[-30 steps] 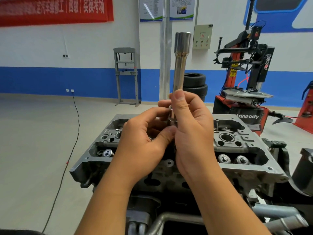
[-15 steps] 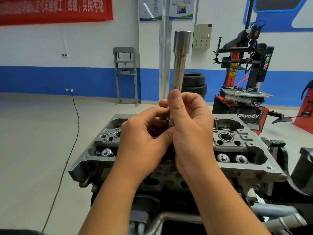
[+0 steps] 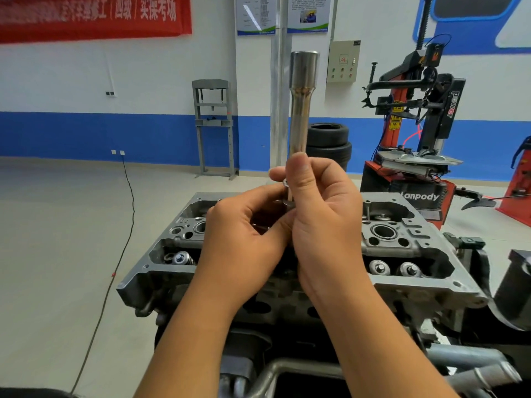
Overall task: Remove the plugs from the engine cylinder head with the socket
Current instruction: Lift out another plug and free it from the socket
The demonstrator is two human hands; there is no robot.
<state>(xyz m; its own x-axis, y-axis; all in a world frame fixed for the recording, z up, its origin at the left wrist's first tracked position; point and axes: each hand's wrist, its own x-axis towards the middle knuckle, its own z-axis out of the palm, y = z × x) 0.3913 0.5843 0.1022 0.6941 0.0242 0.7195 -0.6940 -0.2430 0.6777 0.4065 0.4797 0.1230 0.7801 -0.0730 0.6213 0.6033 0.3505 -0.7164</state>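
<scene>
**Socket held upright above the cylinder head**

We hold the long socket (image 3: 300, 110) upright in our right hand (image 3: 321, 214), fingers and thumb curled round its lower end in a closed grip, the thumb lying up along the shaft. The wider end of the socket points up, well above both hands. Our left hand (image 3: 244, 239) sits just beside the right, touching it, with its fingers curled in toward the bottom of the socket, where it pinches a small metal part (image 3: 283, 203) that we take to be a plug; most of that part is hidden between the fingers, so we cannot tell its shape.

Below and behind our hands lies the engine cylinder head (image 3: 402, 254), grey cast metal, with valve springs (image 3: 393, 268) showing in the open recess on the right and another one on the left (image 3: 181, 257). A round bore (image 3: 383, 231) opens in the top face to the right of our right hand. We cannot see any plugs left in the head, since our hands cover its middle.

Further out, a red and black tyre changer (image 3: 416, 139) stands at the right, a stack of tyres (image 3: 329, 142) rests against the blue-banded wall, a grey shop press (image 3: 214, 124) stands to the left of it, and a black cable (image 3: 126, 225) runs across the floor.
</scene>
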